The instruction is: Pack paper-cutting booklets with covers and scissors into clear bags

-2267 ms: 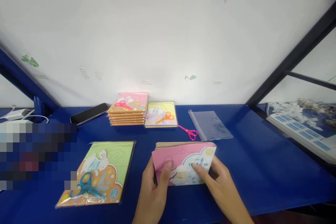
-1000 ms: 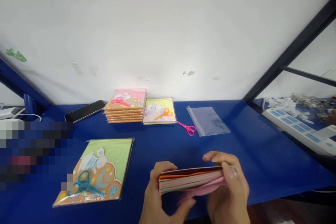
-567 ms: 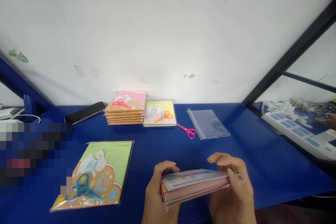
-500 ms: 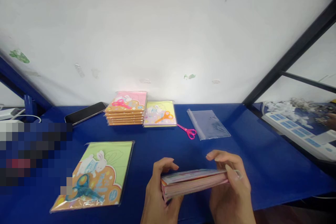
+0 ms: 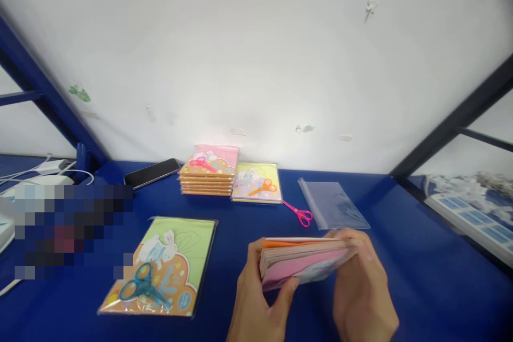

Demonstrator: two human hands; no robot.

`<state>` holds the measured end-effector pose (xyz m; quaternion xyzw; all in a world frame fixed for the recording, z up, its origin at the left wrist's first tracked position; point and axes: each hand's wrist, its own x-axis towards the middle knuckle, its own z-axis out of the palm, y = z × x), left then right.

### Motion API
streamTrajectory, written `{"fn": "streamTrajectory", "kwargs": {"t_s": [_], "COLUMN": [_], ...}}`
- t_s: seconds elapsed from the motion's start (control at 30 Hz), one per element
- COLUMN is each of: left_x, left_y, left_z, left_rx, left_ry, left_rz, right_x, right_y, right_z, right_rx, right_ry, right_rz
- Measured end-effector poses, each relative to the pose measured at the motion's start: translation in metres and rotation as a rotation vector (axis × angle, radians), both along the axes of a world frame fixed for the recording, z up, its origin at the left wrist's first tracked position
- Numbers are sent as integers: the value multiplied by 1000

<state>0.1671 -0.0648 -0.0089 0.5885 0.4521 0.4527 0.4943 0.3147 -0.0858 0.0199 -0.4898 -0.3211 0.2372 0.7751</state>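
Note:
My left hand (image 5: 262,294) grips the left end of a thick stack of paper sheets (image 5: 298,270), its thumb on the pink face. At the other end my right hand (image 5: 363,283) is closed round the stack's edge. The stack is tilted above the table, with an orange sheet near its top and a pink printed sheet towards me. Beyond my hands lie pink scissors (image 5: 303,216) and a clear plastic bag (image 5: 334,206). To the left lies a bagged green-and-orange rabbit pack (image 5: 198,251) with blue scissors (image 5: 144,283) in it.
Against the wall stands a pile of bagged rabbit packs (image 5: 206,184). Beside it is a yellow pack (image 5: 256,171) with orange scissors on it. A phone (image 5: 152,172) lies further left on the blue table (image 5: 404,256). White cables (image 5: 86,172) are at the left, a blue-and-white box (image 5: 475,222) at the right.
The stack has been tipped so its pink face now shows towards me. My right hand has closed over its right end. The view has shifted slightly, moving the table things right.

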Motion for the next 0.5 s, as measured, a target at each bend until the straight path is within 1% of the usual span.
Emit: {"fn": "streamTrajectory", "kwargs": {"t_s": [0.07, 0.13, 0.23, 0.33, 0.43, 0.5], "left_x": [2, 2, 0, -2, -3, -3], "left_y": [-4, -7, -8, -6, -3, -1], "left_z": [2, 2, 1, 1, 1, 1], "left_rx": [8, 15, -6, -53, -106, -97], "left_ry": [43, 77, 99, 124, 132, 103], "left_rz": [108, 128, 69, -17, -18, -18], "right_x": [1, 3, 7, 9, 8, 6], "right_y": [0, -2, -7, -5, 2, 4], "right_z": [-2, -3, 0, 5, 4, -1], "right_rx": [-47, -64, -30, -57, -107, -119], "right_ry": [27, 24, -23, -19, 16, 30], "right_rz": [-3, -25, -6, -13, -53, -35]}}
